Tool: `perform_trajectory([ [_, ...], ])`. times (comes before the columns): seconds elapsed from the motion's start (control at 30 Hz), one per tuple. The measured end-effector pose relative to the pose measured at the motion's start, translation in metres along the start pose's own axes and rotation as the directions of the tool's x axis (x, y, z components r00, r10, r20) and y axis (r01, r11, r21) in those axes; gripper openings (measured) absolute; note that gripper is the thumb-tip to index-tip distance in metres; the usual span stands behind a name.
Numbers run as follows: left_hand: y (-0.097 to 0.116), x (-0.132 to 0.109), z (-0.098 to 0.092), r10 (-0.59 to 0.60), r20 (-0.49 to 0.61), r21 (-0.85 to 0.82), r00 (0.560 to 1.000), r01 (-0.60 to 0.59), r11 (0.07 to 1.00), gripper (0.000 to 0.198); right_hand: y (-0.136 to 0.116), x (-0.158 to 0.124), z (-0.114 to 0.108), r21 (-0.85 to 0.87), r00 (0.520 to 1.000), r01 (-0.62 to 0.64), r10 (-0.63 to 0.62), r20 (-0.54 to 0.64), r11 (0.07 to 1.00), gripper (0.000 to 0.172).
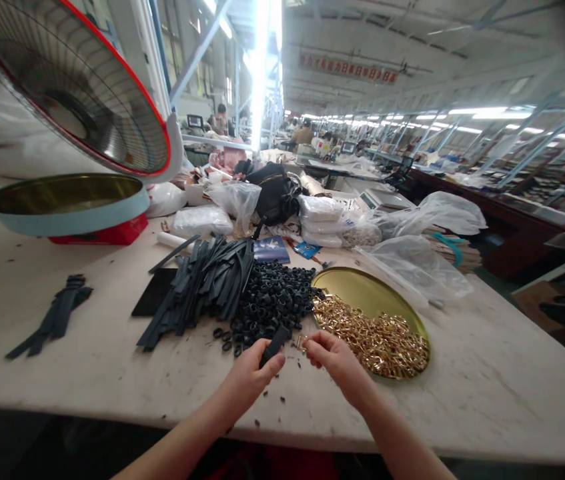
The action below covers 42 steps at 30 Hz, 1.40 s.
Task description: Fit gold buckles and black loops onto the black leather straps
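My left hand [257, 367] is closed around a black strap [275, 345], whose end points up and to the right. Just to its right, my right hand [327, 352] pinches a small gold buckle [301, 341] between thumb and fingers, a short gap away from the strap. Behind both hands lies a heap of small black loops [275, 297]. A gold tray [362, 287] to the right bears a pile of gold buckles [375, 340]. Many flat black straps [202, 287] are stacked to the left of the loops.
A few more black straps [57, 317] lie on the table [127, 393] at the left. Beyond them stand a round pan [67, 217] on a red base [99, 232] and a fan [77, 93]. Plastic bags [412, 260] and a black bag [272, 193] crowd the back.
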<state>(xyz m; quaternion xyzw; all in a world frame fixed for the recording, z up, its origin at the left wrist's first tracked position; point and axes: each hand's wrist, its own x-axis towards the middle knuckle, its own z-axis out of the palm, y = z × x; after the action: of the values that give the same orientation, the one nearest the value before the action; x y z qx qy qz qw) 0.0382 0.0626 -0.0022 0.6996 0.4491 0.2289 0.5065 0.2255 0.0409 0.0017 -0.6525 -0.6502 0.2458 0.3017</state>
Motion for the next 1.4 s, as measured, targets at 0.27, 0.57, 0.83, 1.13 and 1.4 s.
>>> perform_trajectory([
  [0.27, 0.008, -0.016, 0.013, 0.062, -0.056, 0.046, 0.997, -0.059, 0.997, 0.02, -0.03, -0.032, 0.053, 0.775, 0.95, -0.233, 0.308, 0.052, 0.587, 0.018],
  [0.57, 0.007, -0.011, 0.001, -0.01, -0.038, 0.061, 0.999, 0.012, 0.998, 0.013, -0.021, -0.046, 0.037, 0.544, 0.993, -0.047, -0.02, 0.117, 0.838, 0.008],
  [0.83, 0.021, -0.01, -0.006, -0.123, 0.27, -0.005, 0.955, 0.129, 0.992, 0.021, -0.018, -0.042, 0.04, 0.81, 0.971, -0.218, 0.203, 0.125, 0.544, 0.021],
  [1.13, 0.018, -0.027, -0.008, -0.035, 0.235, 0.345, 0.971, -0.05, 0.937, 0.029, -0.02, -0.052, 0.056, 0.947, 0.801, -0.278, 0.506, 0.32, -0.159, 0.029],
  [1.4, 0.013, -0.036, -0.006, -0.024, 0.251, 0.409, 0.968, -0.084, 0.909, 0.029, -0.029, -0.068, 0.063, 0.958, 0.813, -0.238, 0.508, 0.286, -0.159, 0.028],
])
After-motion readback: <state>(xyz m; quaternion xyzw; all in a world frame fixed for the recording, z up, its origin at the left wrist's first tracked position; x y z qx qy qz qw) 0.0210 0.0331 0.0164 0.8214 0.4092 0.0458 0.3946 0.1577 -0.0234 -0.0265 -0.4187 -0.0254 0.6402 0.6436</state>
